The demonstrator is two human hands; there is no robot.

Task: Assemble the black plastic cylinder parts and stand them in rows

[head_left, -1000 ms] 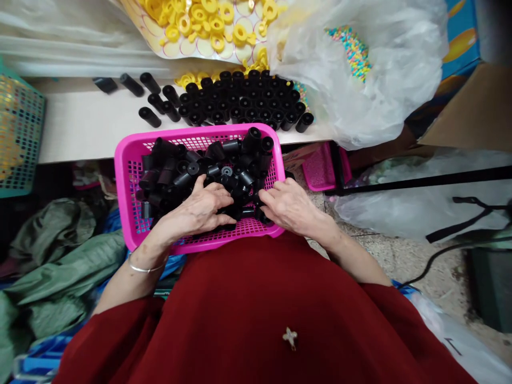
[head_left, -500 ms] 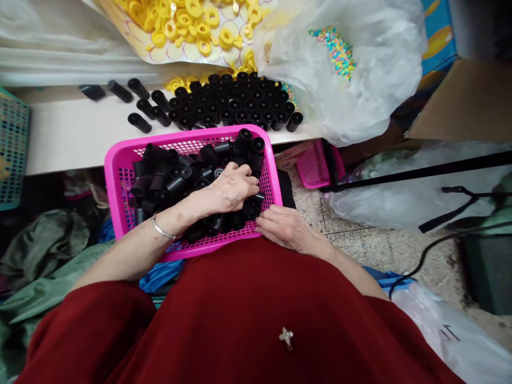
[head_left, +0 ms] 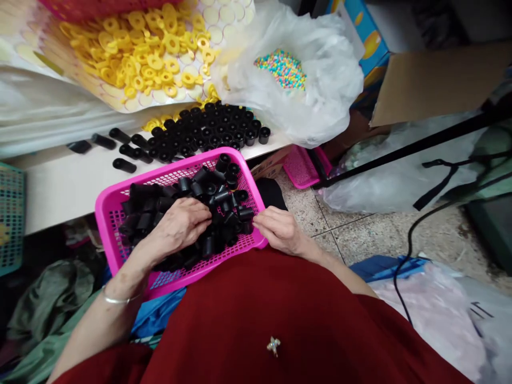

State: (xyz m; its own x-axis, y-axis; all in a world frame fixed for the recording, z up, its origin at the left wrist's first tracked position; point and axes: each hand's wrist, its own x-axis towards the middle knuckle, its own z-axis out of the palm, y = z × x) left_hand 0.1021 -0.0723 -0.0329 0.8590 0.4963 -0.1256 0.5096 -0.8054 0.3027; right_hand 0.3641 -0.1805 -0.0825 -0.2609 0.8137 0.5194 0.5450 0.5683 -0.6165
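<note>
A pink plastic basket (head_left: 104, 229) with mesh walls rests against my lap and holds many short black plastic tubes (head_left: 144, 192). My left hand (head_left: 182, 225), with a silver bangle on the wrist, reaches into its middle. The fingers are curled down among the tubes, and their tips and anything between them are hidden. At the basket's near right corner, my right hand (head_left: 280, 229) is closed on the rim, its fingertips beside a tube inside. Beyond the basket, more black tubes (head_left: 208, 128) stand in a tight cluster on a white surface, with several lying to the left.
Yellow plastic ring pieces (head_left: 156, 58) lie on a patterned sheet at the back. A clear bag (head_left: 324, 101) holds small coloured beads (head_left: 284, 69). An open cardboard box (head_left: 432, 80), a smaller pink basket (head_left: 300, 168) and a black cable (head_left: 412, 240) are on the right.
My left hand has moved left and toward me, from the basket's right side to its middle. My right hand stays at the corner. The view has shifted, showing more yellow pieces.
</note>
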